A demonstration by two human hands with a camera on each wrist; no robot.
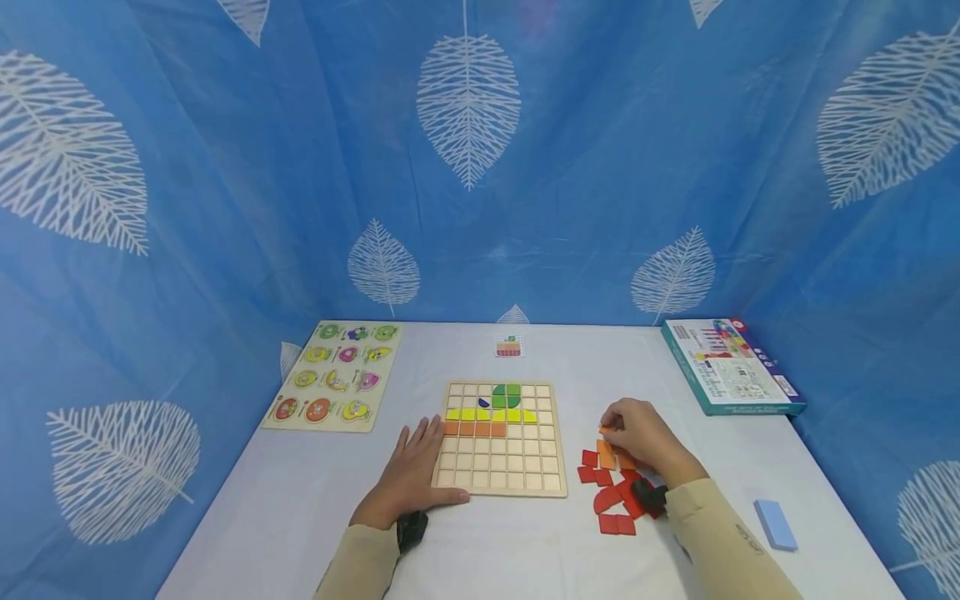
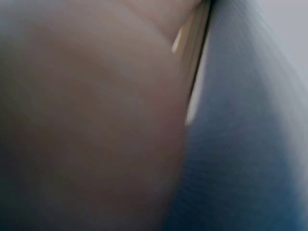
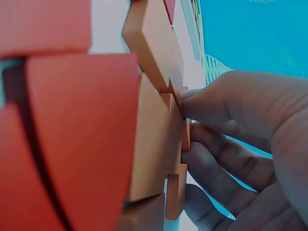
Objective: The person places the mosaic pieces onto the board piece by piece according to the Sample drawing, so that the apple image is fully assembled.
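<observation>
Right hand [image 3: 240,139] pinches orange tile [image 3: 185,134]; head view hides grip.

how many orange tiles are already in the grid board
4, side by side at the left end of the third row of the grid board, just under the yellow row. None looks hidden.

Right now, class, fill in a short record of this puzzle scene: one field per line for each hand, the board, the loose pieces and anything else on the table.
left hand: rests flat on the table, fingers against the grid board's left edge
right hand: pinches an orange tile at the loose pile
grid board: green, yellow and orange tiles fill upper rows; lower rows bare
loose pieces: red and orange, right of the board
pattern card: beyond the board
fruit puzzle: far left
box: far right
blue block: near right edge
</observation>
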